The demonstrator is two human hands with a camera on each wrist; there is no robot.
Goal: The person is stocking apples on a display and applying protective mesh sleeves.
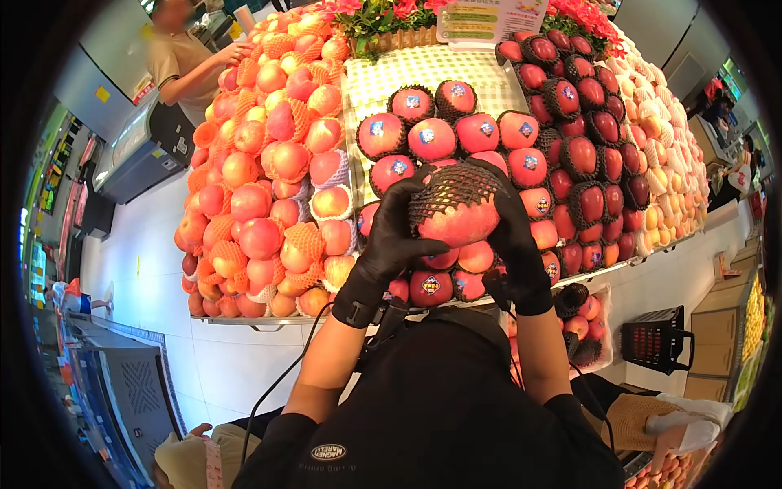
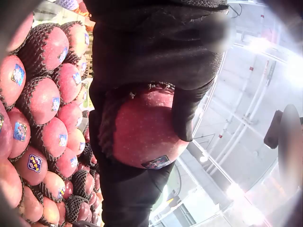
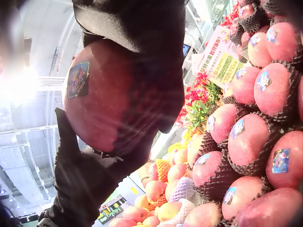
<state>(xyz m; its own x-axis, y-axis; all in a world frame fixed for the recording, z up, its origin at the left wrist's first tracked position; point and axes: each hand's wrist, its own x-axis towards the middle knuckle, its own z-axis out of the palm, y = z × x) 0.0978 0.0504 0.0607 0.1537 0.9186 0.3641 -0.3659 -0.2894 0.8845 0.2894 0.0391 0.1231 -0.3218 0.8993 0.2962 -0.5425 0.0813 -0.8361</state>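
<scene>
Between my two black-gloved hands is a large red apple [image 1: 460,222] in a black foam net, raised over the display. My left hand [image 1: 393,232] grips its left side, the thumb lying across the lower front. On the other side my right hand [image 1: 515,232] holds it, fingers round the far part. In the left wrist view the apple [image 2: 147,125] shows bare speckled skin and a dark sticker [image 2: 156,162] near the bottom. The right wrist view shows the sticker on the apple [image 3: 102,104] too. Gloves and net hide the rest of the skin.
Stickered red apples [image 1: 432,138] sit in rows on a checked cloth [image 1: 440,69]. Orange-netted apples [image 1: 261,236] are heaped left, darker apples [image 1: 582,155] right. Red flowers [image 1: 366,16] and a sign [image 1: 493,23] stand behind. A person [image 1: 183,61] reaches in at the far left.
</scene>
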